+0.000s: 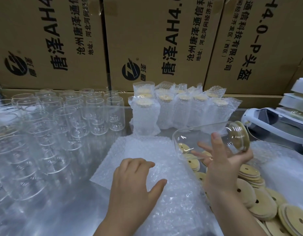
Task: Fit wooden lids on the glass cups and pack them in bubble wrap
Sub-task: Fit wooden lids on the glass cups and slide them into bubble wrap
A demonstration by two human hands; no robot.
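An empty cup (198, 135), capped by a lid (244, 135) and tipped sideways, is gripped by the right hand (222, 167) above loose lids (259, 208), while bubble wrap (138, 150) beside it is pressed by the relaxed left hand (130, 181).

The rows of clear glass cups (67, 116) are seen to be smooth and glossy, with bright highlights on the rims. The same glass is shown by the lidded clear cup (189, 138) in the grip of the right hand (222, 171). It is closed by a round pale wooden lid (244, 133) of matt finish. The heap of loose wooden discs (259, 201) is likewise matt and smooth-faced. The translucent plastic bubble wrap sheets (140, 150) are bumpy and faintly shiny. The grey metal table (53, 215) is polished and reflective. The brown cardboard boxes (45, 31) are matt, printed in black.
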